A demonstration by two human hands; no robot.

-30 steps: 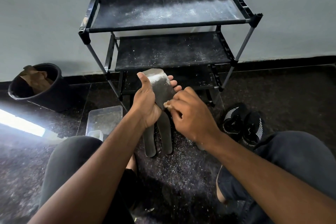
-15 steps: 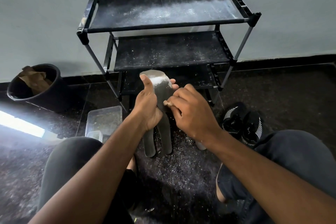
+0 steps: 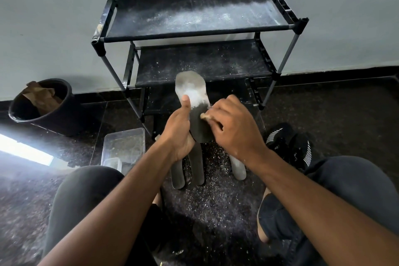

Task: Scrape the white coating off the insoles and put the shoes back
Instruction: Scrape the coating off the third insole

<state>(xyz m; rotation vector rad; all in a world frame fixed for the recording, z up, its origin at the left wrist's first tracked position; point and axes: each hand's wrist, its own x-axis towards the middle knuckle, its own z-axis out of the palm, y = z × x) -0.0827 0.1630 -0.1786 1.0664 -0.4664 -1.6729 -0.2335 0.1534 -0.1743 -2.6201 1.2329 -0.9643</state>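
Observation:
My left hand (image 3: pixel 178 134) grips a dark insole (image 3: pixel 193 97) upright, thumb pressed on its face. A white coating covers the insole's upper middle; the lower part is bare and dark. My right hand (image 3: pixel 234 128) pinches a small tan scraper (image 3: pixel 205 116) against the insole just below the white patch. Three more insoles lie on the floor beneath my hands: two (image 3: pixel 190 170) side by side and a grey one (image 3: pixel 237 167) to the right. A pair of black shoes (image 3: pixel 289 144) with white stripes sits on the floor at the right.
A black three-shelf rack (image 3: pixel 194 30), dusted white, stands against the wall ahead. A clear plastic tub (image 3: pixel 124 147) sits on the floor at left, a black bin (image 3: pixel 43 103) with brown paper farther left. Scrapings litter the dark floor between my knees.
The insole sits a little lower in the view. My right hand with the scraper has shifted up the insole toward the edge of the white patch.

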